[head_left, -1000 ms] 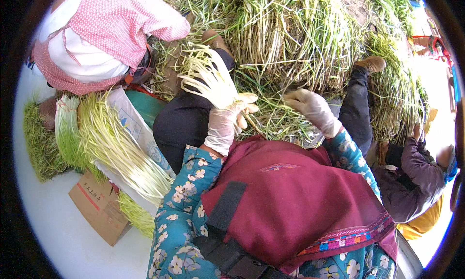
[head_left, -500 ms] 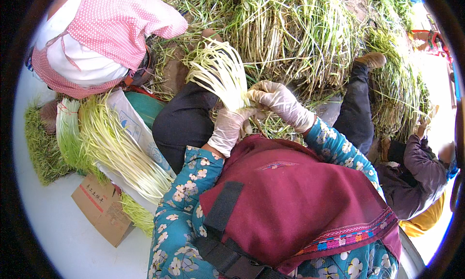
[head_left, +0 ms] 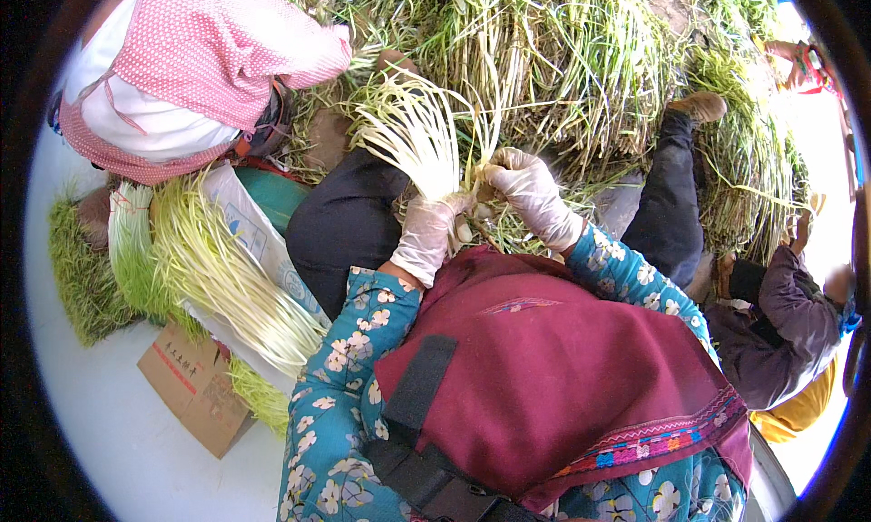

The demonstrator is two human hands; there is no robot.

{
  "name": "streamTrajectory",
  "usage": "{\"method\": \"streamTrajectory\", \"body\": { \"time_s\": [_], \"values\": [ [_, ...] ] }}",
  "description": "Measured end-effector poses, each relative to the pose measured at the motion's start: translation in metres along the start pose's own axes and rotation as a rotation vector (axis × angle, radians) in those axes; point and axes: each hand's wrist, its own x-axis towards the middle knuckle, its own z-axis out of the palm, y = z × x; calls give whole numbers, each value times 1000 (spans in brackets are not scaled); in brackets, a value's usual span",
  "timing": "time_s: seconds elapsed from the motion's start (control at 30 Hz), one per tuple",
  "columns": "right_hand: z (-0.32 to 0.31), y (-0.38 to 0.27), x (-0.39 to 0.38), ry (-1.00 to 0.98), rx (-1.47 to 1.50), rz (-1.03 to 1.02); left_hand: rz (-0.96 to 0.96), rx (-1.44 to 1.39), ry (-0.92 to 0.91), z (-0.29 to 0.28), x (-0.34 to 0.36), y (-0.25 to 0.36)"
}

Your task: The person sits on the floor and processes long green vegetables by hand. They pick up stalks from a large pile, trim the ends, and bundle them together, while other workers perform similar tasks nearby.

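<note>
Left hand (head_left: 430,232) is clamped on a bunch of pale stalks (head_left: 428,155); right hand (head_left: 537,195) pinches a few yellowish stalks (head_left: 490,130) just beside it. Green heap (head_left: 581,82) lies beyond.

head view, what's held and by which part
Translucent-gloved left hand: fanned bundle of long pale stalks, by its gathered near end. Translucent-gloved right hand: apparently thin yellowish stalks, low down.

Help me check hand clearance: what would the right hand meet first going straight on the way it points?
Past the thin stalks it seems to pinch, the right hand would probably meet the bundle of pale stalks in the left hand first, though depth is unclear in this single view.
</note>
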Motion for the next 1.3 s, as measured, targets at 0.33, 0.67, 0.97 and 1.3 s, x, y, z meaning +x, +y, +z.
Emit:
{"method": "streamTrajectory", "body": {
  "time_s": [0.33, 0.67, 0.97, 1.3],
  "values": [
    [-28, -12, -9, 18, 141, -162, 57, -375, -84, -12, 9, -3],
    [-210, -43, -68, 425, 435, -422, 9, -400, -184, -31, 4, 11],
    [-198, -61, -105, 451, 263, -476, 103, -679, -176, -71, -21, 54],
    [-56, -85, -61, -105, 122, -220, 152, -419, -326, 21, -36, 56]
  ]
}}
